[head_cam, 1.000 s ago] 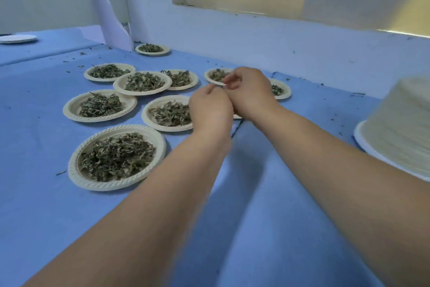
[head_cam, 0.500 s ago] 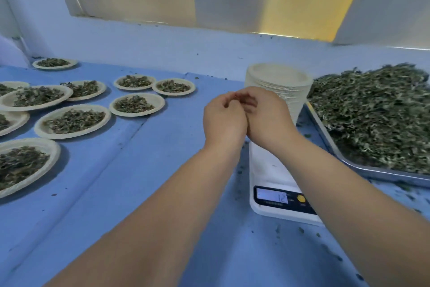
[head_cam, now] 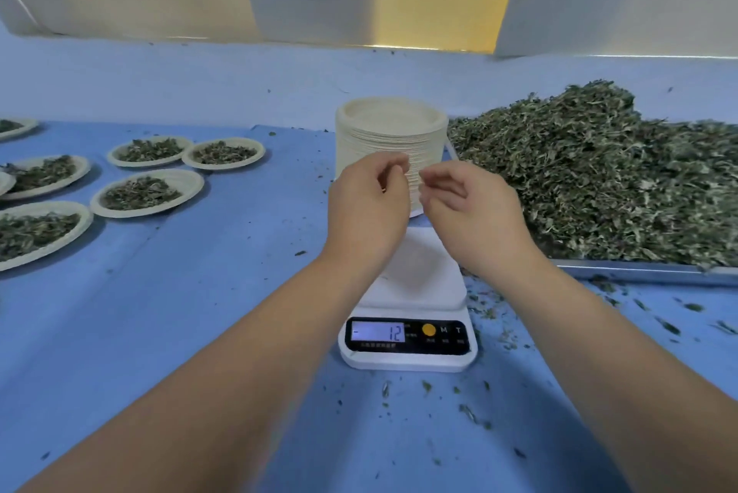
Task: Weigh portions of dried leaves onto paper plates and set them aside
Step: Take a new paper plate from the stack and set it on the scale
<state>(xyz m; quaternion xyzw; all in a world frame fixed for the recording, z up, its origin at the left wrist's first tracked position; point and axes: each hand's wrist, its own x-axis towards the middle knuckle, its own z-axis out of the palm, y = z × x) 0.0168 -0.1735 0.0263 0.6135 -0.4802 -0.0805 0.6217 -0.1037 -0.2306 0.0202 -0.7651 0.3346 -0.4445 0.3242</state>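
A white digital scale stands on the blue table, its platform bare and its display reading 12 behind a minus sign. Just behind it rises a tall stack of paper plates. To the right, a big heap of dried leaves fills a metal tray. My left hand and my right hand hover side by side above the scale, in front of the stack. A small gap separates them, their fingers are loosely curled, and neither holds anything.
Several paper plates filled with leaves sit on the left, the nearest ones at the edge and toward the middle. Leaf crumbs litter the blue cloth around the scale. A blue wall ledge runs along the back.
My view has swung right, from the filled plates to the scale, stack and tray. My hands, which were touching at the fingertips, have come apart above the scale.
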